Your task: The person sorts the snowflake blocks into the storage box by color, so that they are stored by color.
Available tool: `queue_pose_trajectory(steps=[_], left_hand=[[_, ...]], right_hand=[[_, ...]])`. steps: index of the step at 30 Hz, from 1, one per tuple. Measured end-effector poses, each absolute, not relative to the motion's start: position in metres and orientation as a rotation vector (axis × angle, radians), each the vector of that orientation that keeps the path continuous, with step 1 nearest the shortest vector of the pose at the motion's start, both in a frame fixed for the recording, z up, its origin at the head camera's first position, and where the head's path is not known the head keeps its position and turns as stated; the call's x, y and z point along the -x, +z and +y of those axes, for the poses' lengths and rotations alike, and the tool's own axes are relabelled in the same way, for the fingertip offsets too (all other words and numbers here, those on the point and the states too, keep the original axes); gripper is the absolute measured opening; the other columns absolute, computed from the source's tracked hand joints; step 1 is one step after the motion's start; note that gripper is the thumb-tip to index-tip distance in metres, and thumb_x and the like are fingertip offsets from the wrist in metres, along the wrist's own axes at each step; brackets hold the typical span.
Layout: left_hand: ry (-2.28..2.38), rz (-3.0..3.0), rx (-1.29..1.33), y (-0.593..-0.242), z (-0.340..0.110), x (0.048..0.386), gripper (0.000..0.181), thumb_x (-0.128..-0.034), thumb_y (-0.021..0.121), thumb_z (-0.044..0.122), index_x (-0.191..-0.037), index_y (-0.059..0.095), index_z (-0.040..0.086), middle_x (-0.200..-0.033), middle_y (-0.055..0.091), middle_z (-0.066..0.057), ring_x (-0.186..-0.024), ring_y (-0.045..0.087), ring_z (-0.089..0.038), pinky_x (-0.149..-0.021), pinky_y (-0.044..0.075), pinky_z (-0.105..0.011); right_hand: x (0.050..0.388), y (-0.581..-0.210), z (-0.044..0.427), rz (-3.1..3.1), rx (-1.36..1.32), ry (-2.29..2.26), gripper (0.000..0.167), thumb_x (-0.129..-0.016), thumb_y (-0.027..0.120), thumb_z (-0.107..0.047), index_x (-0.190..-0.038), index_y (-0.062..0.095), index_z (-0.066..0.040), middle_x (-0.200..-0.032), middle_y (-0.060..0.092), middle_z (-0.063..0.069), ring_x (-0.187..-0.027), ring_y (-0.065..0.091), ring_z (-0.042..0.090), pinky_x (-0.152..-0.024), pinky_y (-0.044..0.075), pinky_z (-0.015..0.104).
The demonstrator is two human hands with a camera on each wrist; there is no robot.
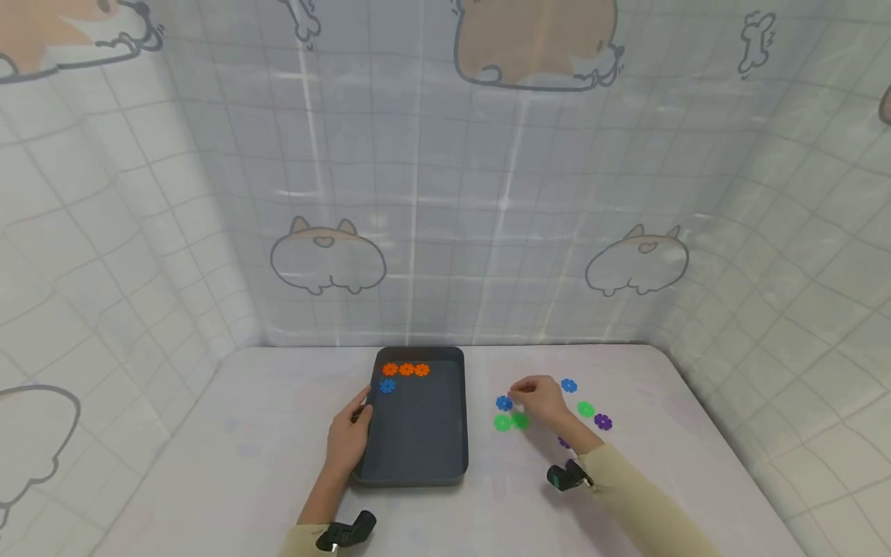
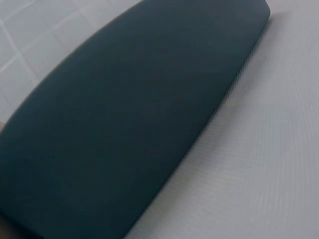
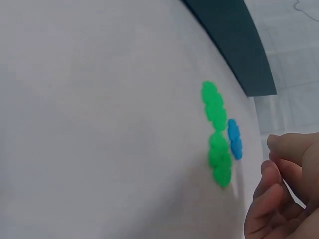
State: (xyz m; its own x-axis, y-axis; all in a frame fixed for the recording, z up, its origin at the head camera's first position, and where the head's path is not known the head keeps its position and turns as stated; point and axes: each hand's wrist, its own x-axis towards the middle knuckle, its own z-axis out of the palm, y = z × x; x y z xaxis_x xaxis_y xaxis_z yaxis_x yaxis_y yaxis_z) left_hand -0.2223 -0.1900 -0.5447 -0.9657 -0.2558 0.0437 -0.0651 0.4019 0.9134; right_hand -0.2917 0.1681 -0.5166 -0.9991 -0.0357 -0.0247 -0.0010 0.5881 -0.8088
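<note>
your left hand [image 1: 346,441] grips the dark tray [image 1: 418,449] by its edge. your right hand [image 1: 541,398] holds thumb and fingertips close together, pinching what, i cannot tell; a blue flower piece [image 1: 503,403] lies just beside those fingertips, green pieces [image 1: 502,422] nearer you.

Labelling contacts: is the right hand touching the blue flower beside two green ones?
Apart: the right wrist view shows a gap between right hand and blue flower.

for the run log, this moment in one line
left hand: holds tray | right hand: by blue flower on table | in tray: three orange flowers, one blue flower
</note>
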Motion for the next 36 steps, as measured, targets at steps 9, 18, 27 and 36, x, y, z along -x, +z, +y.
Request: queue_pose_trajectory(steps=[9,18,27,36], left_hand=[[-1.603,-2.488,-0.285,-0.545,-0.191,0.223,0.043,-0.1021,0.047,0.02,-0.145,0.048,0.015,-0.132,0.055,-0.021,-0.114,0.053,-0.032,-0.093,0.041,-0.052],[-1.604,-2.473,-0.287,-0.544,-0.19,0.223,0.043,-0.1015,0.047,0.019,-0.144,0.049,0.014,-0.127,0.058,-0.02,-0.11,0.055,-0.031,-0.091,0.042,-0.05],[-1.598,-2.48,-0.293,-0.543,-0.189,0.221,0.043,-0.102,0.047,0.019,-0.145,0.048,0.014,-0.126,0.058,-0.019,-0.109,0.054,-0.03,-0.091,0.041,-0.05],[-1.587,-2.487,-0.313,-0.544,-0.189,0.221,0.043,-0.102,0.047,0.02,-0.145,0.048,0.014,-0.123,0.059,-0.018,-0.106,0.055,-0.029,-0.087,0.042,-0.047]], right_hand=[[0.286,-0.532,0.173,2.763,0.087,-1.418,0.015,-0.083,0.078,-0.017,-0.093,0.074,-0.007,-0.084,0.067,0.001,-0.076,0.059,0.016,-0.064,0.049,0.029],[0.28,-0.53,0.164,2.86,0.103,-1.319,0.03,-0.077,0.083,-0.024,-0.099,0.075,-0.007,-0.08,0.064,-0.001,-0.072,0.056,0.016,-0.062,0.047,0.031],[0.281,-0.533,0.161,2.898,0.022,-1.207,0.032,-0.075,0.083,-0.03,-0.098,0.076,-0.008,-0.079,0.064,-0.003,-0.07,0.055,0.015,-0.061,0.045,0.031],[0.283,-0.534,0.159,2.922,0.028,-1.228,0.028,-0.074,0.085,-0.027,-0.094,0.074,-0.011,-0.076,0.062,-0.004,-0.068,0.053,0.015,-0.061,0.043,0.031]])
